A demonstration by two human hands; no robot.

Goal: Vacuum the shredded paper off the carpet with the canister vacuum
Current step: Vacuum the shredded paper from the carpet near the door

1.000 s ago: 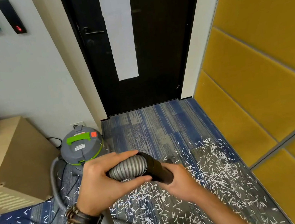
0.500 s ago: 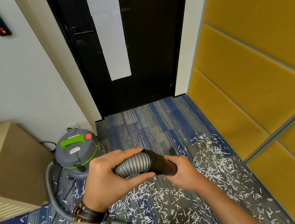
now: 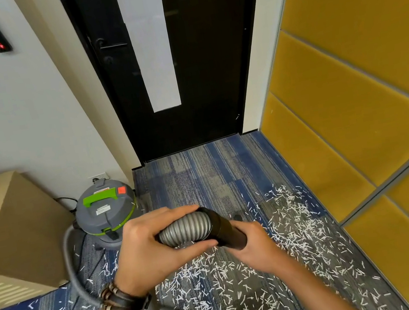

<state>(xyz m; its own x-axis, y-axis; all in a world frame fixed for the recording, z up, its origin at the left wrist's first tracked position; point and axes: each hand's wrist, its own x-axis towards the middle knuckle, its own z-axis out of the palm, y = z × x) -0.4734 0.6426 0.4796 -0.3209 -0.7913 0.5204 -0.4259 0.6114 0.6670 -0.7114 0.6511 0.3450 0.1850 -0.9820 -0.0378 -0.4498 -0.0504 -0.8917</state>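
Observation:
White shredded paper (image 3: 293, 223) lies scattered over the blue and grey carpet (image 3: 218, 177), mostly in front of me and to the left. The grey canister vacuum (image 3: 104, 212) with a green handle stands by the wall at the left. Its ribbed grey hose (image 3: 186, 229) loops along the floor and comes up to my hands. My left hand (image 3: 146, 251) grips the ribbed hose end. My right hand (image 3: 254, 246) holds the black cuff (image 3: 226, 229) from below. The cuff's far end is hidden behind my right hand.
A black door (image 3: 182, 58) closes the passage ahead. Yellow padded wall panels (image 3: 351, 103) run along the right. A wooden cabinet (image 3: 13, 230) stands at the left next to the vacuum. A power cord (image 3: 64, 199) runs to a wall socket behind the canister.
The view shifted slightly; both hands kept their hold on the hose and cuff and stayed at about the same height. The vacuum has not moved.

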